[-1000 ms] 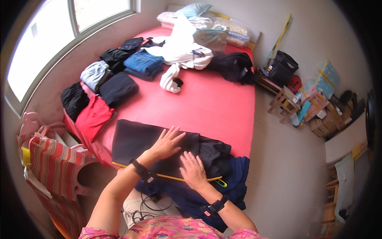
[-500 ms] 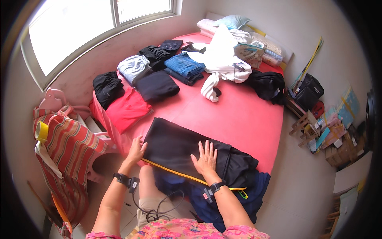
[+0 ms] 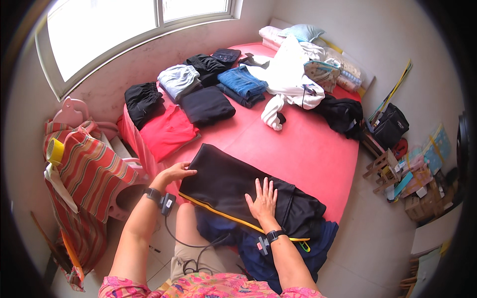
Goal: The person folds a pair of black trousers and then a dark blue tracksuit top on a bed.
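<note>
Black trousers [image 3: 228, 179] with a yellow stripe lie folded lengthwise along the bed's near edge. At their left end, my left hand [image 3: 178, 172] is closed on the edge of the cloth between thumb and fingers. My right hand [image 3: 263, 201] rests flat on top, right of the middle, with its fingers spread. Beneath and nearer to me, dark blue clothing [image 3: 318, 248] hangs over the bed's edge. A small green loop [image 3: 304, 246] shows by the right end of the stripe.
Folded clothes line the bed's left side: a red garment [image 3: 169, 134], black shorts [image 3: 143, 102], a dark folded garment [image 3: 207, 107] and jeans [image 3: 242, 85]. White clothing [image 3: 288, 74] is heaped farther back. A chair under striped cloth [image 3: 94, 174] stands left; a wooden stool [image 3: 382, 166] stands right.
My left hand has moved up along the trousers' left edge and closed on it. The right hand stays flat on the cloth. My view has shifted slightly.
</note>
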`<state>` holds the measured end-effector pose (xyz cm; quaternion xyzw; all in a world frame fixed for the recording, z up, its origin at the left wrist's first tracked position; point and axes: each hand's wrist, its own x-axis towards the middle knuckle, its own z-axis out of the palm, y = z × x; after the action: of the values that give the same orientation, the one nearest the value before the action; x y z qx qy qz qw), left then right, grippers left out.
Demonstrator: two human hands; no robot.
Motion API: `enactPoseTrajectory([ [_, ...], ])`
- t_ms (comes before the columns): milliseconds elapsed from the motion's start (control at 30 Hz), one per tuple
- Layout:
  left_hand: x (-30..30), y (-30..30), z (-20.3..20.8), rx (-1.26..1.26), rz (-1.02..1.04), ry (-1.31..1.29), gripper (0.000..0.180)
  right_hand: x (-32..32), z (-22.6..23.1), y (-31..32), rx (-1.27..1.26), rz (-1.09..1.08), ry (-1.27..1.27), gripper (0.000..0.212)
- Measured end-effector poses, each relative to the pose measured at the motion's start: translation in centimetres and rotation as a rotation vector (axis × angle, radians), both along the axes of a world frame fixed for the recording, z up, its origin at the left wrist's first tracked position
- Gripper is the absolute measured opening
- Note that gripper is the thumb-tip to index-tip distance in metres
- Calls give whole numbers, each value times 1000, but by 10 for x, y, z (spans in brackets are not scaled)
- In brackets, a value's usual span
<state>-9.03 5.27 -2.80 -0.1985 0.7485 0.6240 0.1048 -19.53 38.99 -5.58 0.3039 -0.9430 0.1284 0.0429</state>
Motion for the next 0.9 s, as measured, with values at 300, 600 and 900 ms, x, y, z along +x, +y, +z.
enactPoseTrajectory([
  [300,1,10,3,112,91,117,40,0,6,1,-62,-10,-2,69],
  [600,-16,52,86,152,11,203,38,1,2,3,-132,-26,10,67],
  [900,-59,155,100,-703,-430,255,56,-2,-7,3,-183,-23,47,69],
])
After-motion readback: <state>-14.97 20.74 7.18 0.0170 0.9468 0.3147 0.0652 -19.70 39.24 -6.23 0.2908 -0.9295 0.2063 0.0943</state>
